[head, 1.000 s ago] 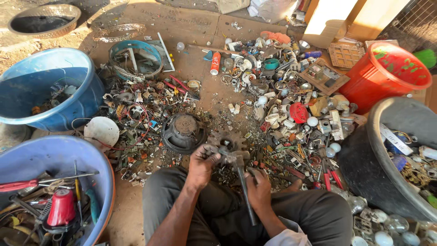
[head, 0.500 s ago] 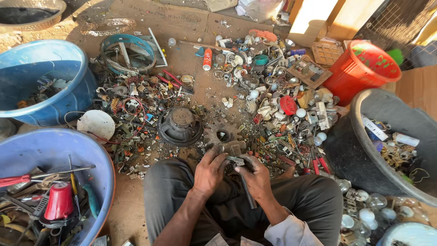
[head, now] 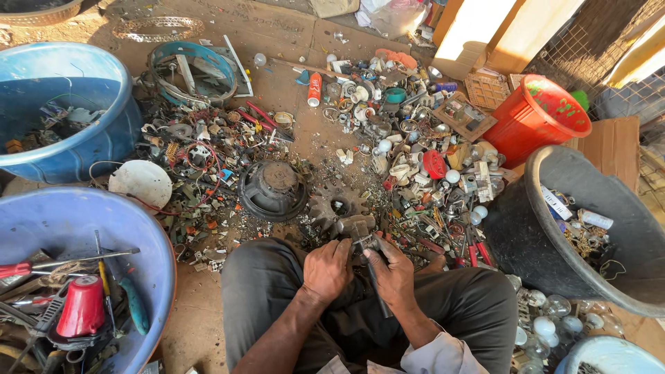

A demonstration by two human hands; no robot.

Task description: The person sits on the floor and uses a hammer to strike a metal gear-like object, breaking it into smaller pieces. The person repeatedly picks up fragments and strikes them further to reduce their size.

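Two hands met over the lap, close together above the knees of a seated person. Left hand [head: 327, 269] closed around a small dark metal part [head: 359, 227], steadying it from the near-left side. Right hand [head: 391, 271] gripped a thin dark tool [head: 375, 282], seemingly a screwdriver; its long axis ran from the part back toward the body, tip end forward, handle end slanting down between the legs. The part lay just ahead of both sets of knuckles, about equally near each hand, touching or resting against a toothed gear [head: 337, 208] on the ground; contact could not be confirmed. Just left of the gear sat a round black speaker [head: 272, 188]. Scrap spread beyond: a blue tub [head: 111, 228] with red-handled tools at near left, a black tub [head: 537, 228] at right, a red bucket [head: 521, 130] farther off.
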